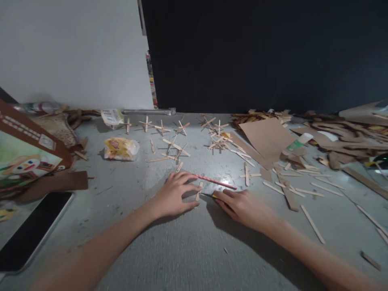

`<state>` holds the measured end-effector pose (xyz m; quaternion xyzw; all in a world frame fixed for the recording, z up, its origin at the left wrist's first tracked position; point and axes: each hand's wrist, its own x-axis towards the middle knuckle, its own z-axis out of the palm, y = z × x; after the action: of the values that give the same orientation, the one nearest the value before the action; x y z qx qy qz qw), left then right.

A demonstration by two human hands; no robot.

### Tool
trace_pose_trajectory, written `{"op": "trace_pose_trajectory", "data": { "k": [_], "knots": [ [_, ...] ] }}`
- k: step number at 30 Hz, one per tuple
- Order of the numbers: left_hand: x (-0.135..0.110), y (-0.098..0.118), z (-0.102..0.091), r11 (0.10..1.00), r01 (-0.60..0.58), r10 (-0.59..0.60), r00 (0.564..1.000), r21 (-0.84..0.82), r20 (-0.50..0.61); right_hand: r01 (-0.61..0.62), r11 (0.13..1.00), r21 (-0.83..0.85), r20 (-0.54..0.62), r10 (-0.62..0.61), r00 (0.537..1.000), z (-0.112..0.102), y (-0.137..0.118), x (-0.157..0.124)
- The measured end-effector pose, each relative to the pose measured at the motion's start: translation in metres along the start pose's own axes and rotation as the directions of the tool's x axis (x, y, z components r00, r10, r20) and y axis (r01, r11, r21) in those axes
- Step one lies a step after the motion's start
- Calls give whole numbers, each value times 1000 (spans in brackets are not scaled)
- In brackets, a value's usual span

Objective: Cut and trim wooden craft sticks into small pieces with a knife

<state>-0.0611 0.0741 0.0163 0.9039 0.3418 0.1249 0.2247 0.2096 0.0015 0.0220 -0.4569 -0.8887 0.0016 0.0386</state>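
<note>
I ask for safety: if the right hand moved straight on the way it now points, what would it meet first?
Probably the short wooden stick by the left hand; the pointed tool in the right hand ends right beside it, though contact is unclear.

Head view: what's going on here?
A person's left hand has thumb and fingertips at a short wooden stick on the grey surface. The right hand holds a thin pointed tool, tip near the stick; contact is unclear. A red rod lies just beyond, with crossed sticks farther out.
</note>
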Motion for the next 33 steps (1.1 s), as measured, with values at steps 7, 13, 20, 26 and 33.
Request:
{"op": "trace_pose_trajectory", "data": {
  "k": [7,13,20,26,33],
  "knots": [
    [1,0,1,1000,-28,28,999,-4,-19,-35,990,-139,174,60,983,-17,-10,14],
    [4,-3,4,999,-50,51,998,8,-40,-2,985,-174,203,38,978,-21,-8,23],
    [7,-1,4,998,-53,53,998,17,-35,38,970,-238,405,64,912,-47,-14,39],
    [8,0,2,1000,-19,19,1000,0,-11,126,962,-242,477,5,879,-57,-13,53],
    [7,1,1,1000,-8,8,1000,8,-24,-68,986,-155,300,113,947,-26,-17,25]
  ]
}}
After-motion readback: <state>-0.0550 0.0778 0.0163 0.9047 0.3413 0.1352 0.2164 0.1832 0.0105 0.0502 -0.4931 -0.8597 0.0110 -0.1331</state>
